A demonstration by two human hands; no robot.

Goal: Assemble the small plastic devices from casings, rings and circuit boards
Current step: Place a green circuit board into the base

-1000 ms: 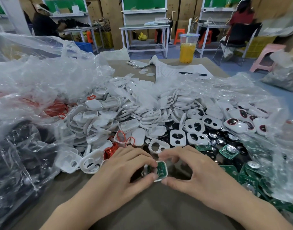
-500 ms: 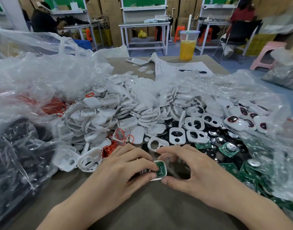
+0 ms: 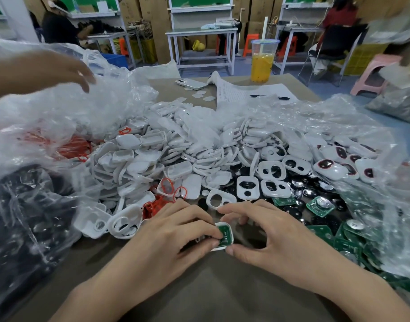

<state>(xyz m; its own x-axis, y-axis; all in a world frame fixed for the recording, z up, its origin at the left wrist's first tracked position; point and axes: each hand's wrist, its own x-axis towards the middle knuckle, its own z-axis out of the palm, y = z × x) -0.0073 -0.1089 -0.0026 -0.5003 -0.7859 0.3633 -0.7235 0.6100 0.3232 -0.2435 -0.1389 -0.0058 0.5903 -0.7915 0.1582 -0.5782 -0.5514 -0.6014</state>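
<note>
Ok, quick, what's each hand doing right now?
Left hand: holds the casing with the circuit board inside.
Right hand: pinches the same casing.

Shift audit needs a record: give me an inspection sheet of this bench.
Surface: brown table, mostly buried under parts.
Job's things: casing with green board, held in front; casing pile; red rings; loose boards at right.
Clutter: plastic bags, phone, paper, drink cup.
Hands: left hand and right hand both pinch the casing; another hand hovers over the left bags.
Cables: nothing seen.
Surroundings: benches, cartons, stools, seated people.
</note>
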